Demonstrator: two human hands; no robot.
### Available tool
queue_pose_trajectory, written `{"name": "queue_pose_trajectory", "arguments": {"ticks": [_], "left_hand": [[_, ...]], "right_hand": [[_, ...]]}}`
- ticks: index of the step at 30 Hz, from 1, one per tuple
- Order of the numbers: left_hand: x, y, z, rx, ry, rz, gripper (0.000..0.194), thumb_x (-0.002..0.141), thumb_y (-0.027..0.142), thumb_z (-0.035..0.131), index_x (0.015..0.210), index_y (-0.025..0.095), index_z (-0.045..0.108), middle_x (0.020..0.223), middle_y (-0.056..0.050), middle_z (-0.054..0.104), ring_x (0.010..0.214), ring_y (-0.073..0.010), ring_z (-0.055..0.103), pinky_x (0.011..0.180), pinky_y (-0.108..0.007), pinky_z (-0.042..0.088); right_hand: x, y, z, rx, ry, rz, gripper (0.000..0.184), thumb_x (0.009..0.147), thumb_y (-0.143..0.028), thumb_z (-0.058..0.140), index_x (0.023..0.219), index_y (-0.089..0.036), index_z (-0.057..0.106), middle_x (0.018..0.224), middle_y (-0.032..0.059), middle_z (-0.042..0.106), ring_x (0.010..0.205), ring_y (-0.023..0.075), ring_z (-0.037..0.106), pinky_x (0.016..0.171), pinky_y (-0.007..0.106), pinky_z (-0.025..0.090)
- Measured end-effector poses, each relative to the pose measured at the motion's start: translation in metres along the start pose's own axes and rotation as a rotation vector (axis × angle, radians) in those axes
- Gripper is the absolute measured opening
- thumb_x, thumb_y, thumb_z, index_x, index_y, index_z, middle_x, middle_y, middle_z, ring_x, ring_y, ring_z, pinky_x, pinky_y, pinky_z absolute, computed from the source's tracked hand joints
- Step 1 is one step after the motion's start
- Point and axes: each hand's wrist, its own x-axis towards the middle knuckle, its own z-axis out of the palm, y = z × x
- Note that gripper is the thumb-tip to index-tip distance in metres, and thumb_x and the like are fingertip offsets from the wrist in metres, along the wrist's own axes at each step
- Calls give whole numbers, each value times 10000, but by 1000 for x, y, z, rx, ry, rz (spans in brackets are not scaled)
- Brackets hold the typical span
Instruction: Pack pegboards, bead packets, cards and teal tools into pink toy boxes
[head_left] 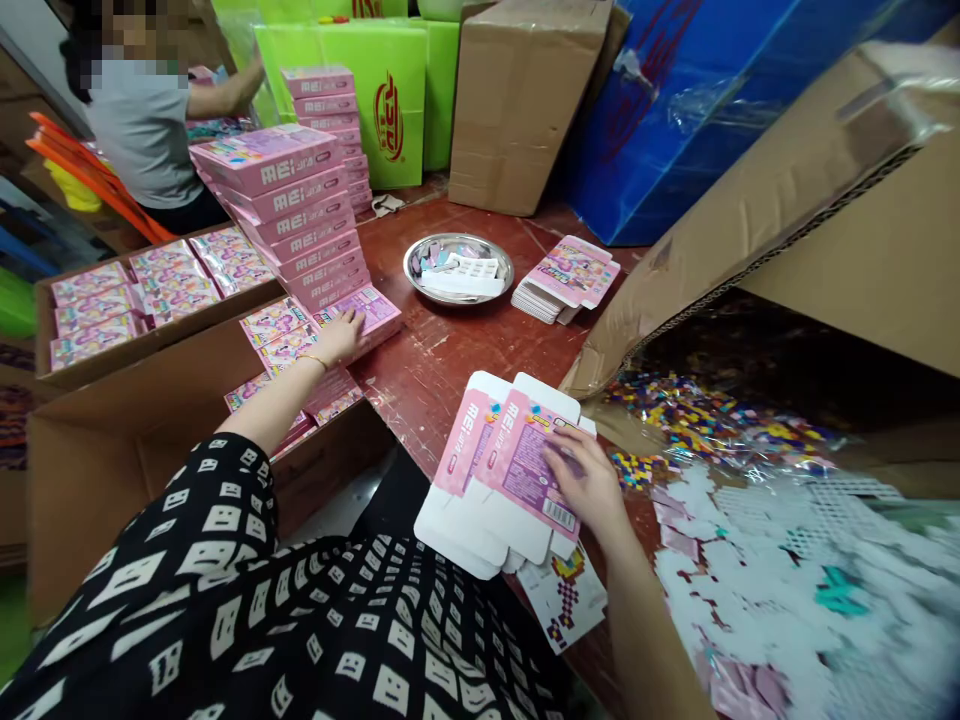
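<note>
My left hand (337,338) lies palm down on a pink printed box (380,308) at the table edge, fingers stretched out over its top. This box sits in front of a tall stack of similar pink boxes (300,220). On the right, my right hand (589,478) rests on a flattened pink box (523,455), thumb and fingers apart on its printed face. That one overlaps more flattened boxes (457,500) with white flaps, near my lap. A printed sheet with a pixel pattern (566,600) sticks out beneath them.
An open carton (97,480) with pink boxes stands at left, beside a filled carton (45,330). A metal plate (459,296) and flat boxes (566,275) lie on the red table (420,390). Right, a large carton (772,190) borders colourful pieces (712,420). Another person (142,120) sits behind.
</note>
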Motion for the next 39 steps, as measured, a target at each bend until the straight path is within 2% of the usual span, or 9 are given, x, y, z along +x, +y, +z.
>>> {"name": "queue_pose_trajectory", "arguments": {"ticks": [4,6,10,17,25,29,32,35,39], "left_hand": [[-36,48,9,7,129,17,682,954,291,493,1499,-58,275,1609,-342,202,1542,-419,138,1228,-601,146],[-77,98,30,-88,197,224,660,990,371,455,1512,1,293,1614,-295,253,1544,-366,189,1238,-563,206],[-169,179,77,-164,8,662,734,967,564,474,1549,153,297,1627,-204,294,1539,-324,228,1227,-558,277],[-193,192,102,-131,-57,621,701,974,531,488,1536,142,334,1623,-213,283,1532,-360,199,1216,-612,269],[-200,196,96,-240,-23,617,710,988,448,505,1582,205,201,1590,-241,343,1508,-370,270,1187,-678,259],[-202,215,55,-389,194,586,1023,856,597,651,1590,118,124,1549,-325,363,1464,-433,351,1166,-725,245],[-198,234,25,-618,149,553,978,707,669,760,1450,105,465,1356,-272,615,1240,-444,612,1031,-642,491],[-196,244,10,-986,-90,560,445,847,535,702,1039,135,741,939,-118,794,820,-282,768,780,-423,647],[-197,237,5,-1307,-218,459,327,801,413,786,964,131,760,982,-105,796,836,-242,767,800,-381,655]], "right_hand": [[53,36,2,-90,-160,113,538,774,-605,722,1073,-157,719,1188,166,642,1131,317,626,1027,541,495],[76,40,3,-136,-361,168,698,639,-588,841,1139,-123,695,1187,179,632,1127,336,616,1022,528,490],[101,34,2,-273,-579,228,768,568,-524,908,1167,-101,681,1134,162,615,1111,335,590,1008,475,481],[85,18,-13,-318,-670,264,553,644,-498,861,1016,-125,690,1131,147,562,1130,318,564,1000,410,475],[65,-3,-49,-65,-397,455,510,581,-464,875,869,-185,560,768,18,618,732,212,605,662,350,522],[65,-65,-75,438,-243,298,570,721,-520,794,1111,-171,568,741,-5,673,637,159,642,578,291,535],[56,-124,-77,462,-100,68,509,852,-428,715,1277,-195,558,772,-13,685,612,121,638,584,262,558],[50,-156,-74,266,4,-202,365,925,-343,634,1279,-262,598,934,11,707,774,146,682,731,315,607],[52,-147,-75,-115,266,-307,586,828,-463,731,1365,-331,538,1405,57,548,1354,342,493,1100,606,435]]}}
